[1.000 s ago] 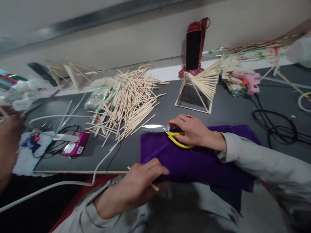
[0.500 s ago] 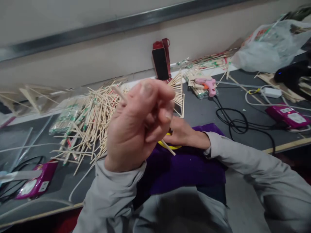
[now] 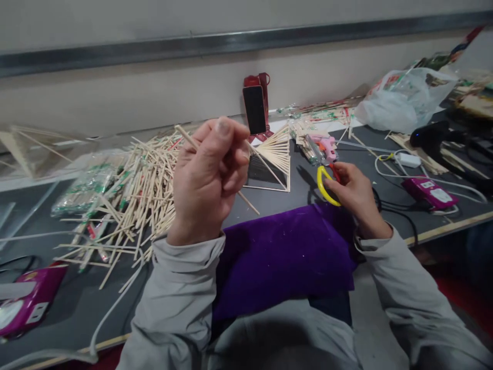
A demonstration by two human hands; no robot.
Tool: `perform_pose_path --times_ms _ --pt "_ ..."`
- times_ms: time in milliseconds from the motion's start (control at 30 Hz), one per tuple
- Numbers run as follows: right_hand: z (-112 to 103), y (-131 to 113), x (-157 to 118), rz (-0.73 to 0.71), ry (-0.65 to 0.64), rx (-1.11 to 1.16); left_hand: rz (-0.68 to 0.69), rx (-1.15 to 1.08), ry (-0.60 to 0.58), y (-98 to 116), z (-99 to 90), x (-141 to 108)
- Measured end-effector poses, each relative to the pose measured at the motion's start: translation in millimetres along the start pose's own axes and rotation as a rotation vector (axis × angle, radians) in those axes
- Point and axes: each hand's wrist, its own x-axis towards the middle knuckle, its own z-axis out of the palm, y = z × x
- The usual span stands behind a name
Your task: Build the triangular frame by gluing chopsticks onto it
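Note:
My left hand [image 3: 210,177] is raised near the middle, its fingers closed round a thin wooden stick [image 3: 186,136] whose ends stick out at the upper left and lower right. To the right, my right hand [image 3: 356,194] grips scissors [image 3: 326,189] with yellow and red handles, blades pointing away. Just past the blades lies a pink glue gun [image 3: 328,147]. Behind my left hand stands a fanned structure of sticks [image 3: 278,156]. A large pile of loose sticks [image 3: 152,185] spreads to the left.
A purple cloth [image 3: 281,257] covers the front edge before me. A phone [image 3: 254,110] leans on a red object at the back. Magenta boxes [image 3: 429,192] with cables sit at both sides. A plastic bag [image 3: 402,100] lies back right, bagged sticks [image 3: 87,187] at left.
My right hand has moved right, away from my left hand, and the scissors now show clearly in it. My left hand still holds the stick. The view has shifted slightly.

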Motion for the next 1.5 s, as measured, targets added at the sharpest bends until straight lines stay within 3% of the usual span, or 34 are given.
perform_pose_path --times_ms 133,267,467,633,700,767,900,1033,1133,1200,1333,1400,1500 --pt "-7.5 2.9 -2.2 -0.021 -0.168 -0.411 -0.012 -0.008 0.028 -2.5 -6.8 2.6" --pt "7.4 -9.1 14.9 -0.014 -0.321 -0.569 -0.072 0.022 0.126 -1.2 -8.6 2.4" --pt "44.3 -28.0 47.1 0.006 -0.335 -0.693 -0.065 -0.008 0.100 -3.5 -9.6 1.8" --pt "41.3 -43.5 45.3 -0.042 -0.328 -0.847 -0.181 -0.094 0.218 -8.3 -11.8 11.0" --pt "29.3 -56.1 39.5 -0.111 -0.257 -0.774 -0.252 -0.145 0.279 -10.4 -15.1 15.9" --pt "16.5 -75.2 31.7 -0.224 -0.201 -0.502 -0.308 -0.181 0.309 -12.8 -18.5 19.3" --pt "9.4 -121.9 9.4 -0.395 -0.422 0.161 -0.332 -0.132 0.358 -20.8 -18.8 18.8" --pt "30.6 -143.7 -10.3 -0.488 -0.621 0.397 -0.283 -0.035 0.377 -30.9 -11.3 11.1" --pt "39.9 -136.1 -11.8 -0.486 -0.605 0.457 -0.191 0.108 0.329 -33.0 -10.8 6.6" --pt "36.8 -125.1 -7.6 -0.402 -0.529 0.502 -0.110 0.230 0.286 -32.6 -19.2 6.4" --pt "23.4 -102.5 -0.3 -0.239 -0.373 0.517 0.027 0.512 0.346 -43.4 -60.8 9.5" --pt "19.5 -93.6 0.3 -0.203 -0.336 0.483 -0.024 0.762 0.350 -57.4 -85.9 8.2" --pt "18.5 -84.0 -0.3 -0.150 -0.329 0.435 -0.266 1.070 0.226 -82.6 -112.5 1.5"
